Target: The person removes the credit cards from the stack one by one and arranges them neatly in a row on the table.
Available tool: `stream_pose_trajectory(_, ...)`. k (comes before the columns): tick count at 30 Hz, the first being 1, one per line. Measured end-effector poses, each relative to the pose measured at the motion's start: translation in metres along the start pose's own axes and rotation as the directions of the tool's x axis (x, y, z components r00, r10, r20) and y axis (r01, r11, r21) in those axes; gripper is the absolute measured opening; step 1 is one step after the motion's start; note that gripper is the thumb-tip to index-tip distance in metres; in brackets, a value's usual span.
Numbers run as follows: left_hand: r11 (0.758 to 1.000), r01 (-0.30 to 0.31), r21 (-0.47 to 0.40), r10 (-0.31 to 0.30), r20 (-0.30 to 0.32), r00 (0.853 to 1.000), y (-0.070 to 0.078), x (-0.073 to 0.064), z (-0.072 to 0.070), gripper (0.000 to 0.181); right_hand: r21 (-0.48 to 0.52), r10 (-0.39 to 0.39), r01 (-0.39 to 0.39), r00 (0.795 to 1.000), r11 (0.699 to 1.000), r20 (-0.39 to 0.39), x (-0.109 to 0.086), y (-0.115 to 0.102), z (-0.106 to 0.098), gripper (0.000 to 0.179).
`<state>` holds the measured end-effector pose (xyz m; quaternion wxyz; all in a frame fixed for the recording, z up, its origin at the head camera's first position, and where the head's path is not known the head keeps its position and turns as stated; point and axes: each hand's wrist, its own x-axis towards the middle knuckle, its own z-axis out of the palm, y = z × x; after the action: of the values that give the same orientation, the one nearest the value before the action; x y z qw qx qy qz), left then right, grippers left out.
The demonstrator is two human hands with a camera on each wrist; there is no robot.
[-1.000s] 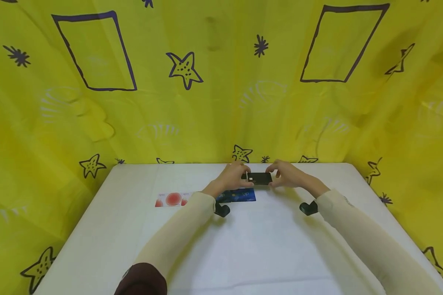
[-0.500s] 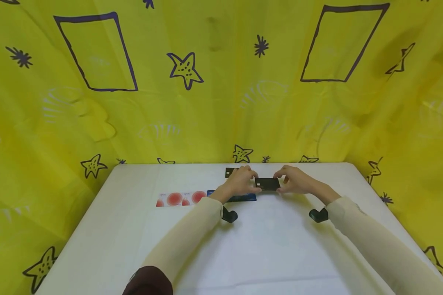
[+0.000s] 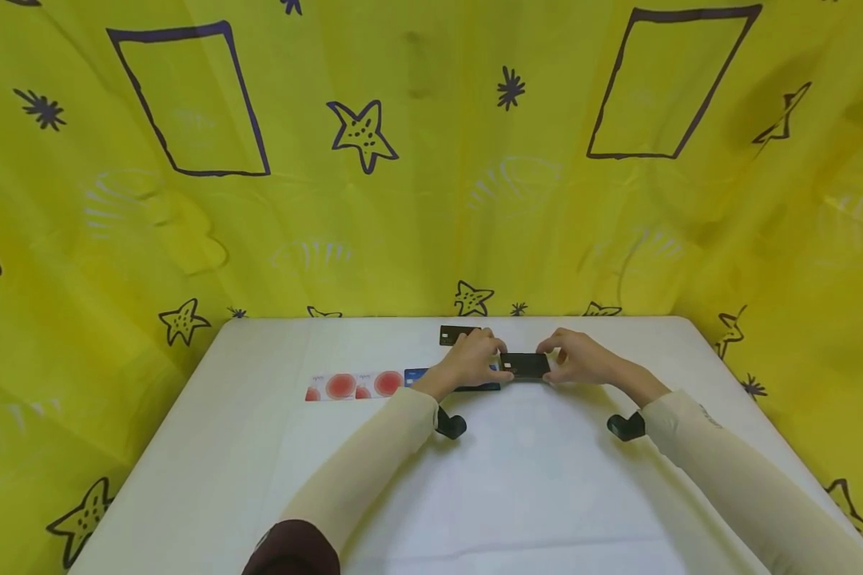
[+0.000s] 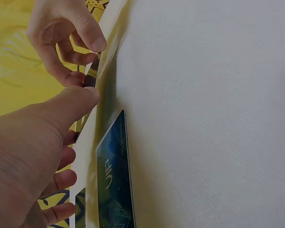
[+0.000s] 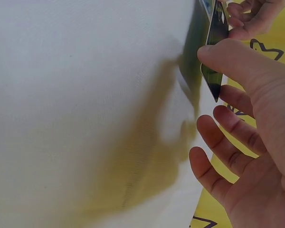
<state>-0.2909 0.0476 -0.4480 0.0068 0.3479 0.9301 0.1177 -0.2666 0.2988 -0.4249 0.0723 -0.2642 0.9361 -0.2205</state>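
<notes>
A black bank card (image 3: 525, 366) with a chip is held between both hands, just above the white table, right of a row of cards. My left hand (image 3: 467, 361) pinches its left end between thumb and fingers. At the right end, my right hand (image 3: 582, 359) pinches it the same way; the right wrist view shows the thumb on the card's face (image 5: 213, 73) and the other fingers spread. Under my left hand, partly hidden, lies a blue VIP card (image 4: 115, 175). Another black card (image 3: 455, 334) lies behind the left hand, partly covered by it.
Two white cards with red circles, a left one (image 3: 340, 386) and a right one (image 3: 387, 384), continue the row to the left, beside a blue card (image 3: 413, 376). A yellow patterned curtain (image 3: 417, 200) rises behind the white table (image 3: 546, 495).
Both hands have brought the black card toward me and to the right, away from the other black card at the back, which now shows more. In the last half second they moved only slightly.
</notes>
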Motion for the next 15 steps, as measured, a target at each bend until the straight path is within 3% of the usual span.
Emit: stream_pose_trajectory(15, 1.000, 0.010, -0.025, -0.009, 0.014, 1.000, 0.0012, -0.0046, 0.0049, 0.050, 0.026, 0.035, -0.035, 0.999, 0.999, 0.007, -0.0047, -0.0028, 0.0055, 0.046)
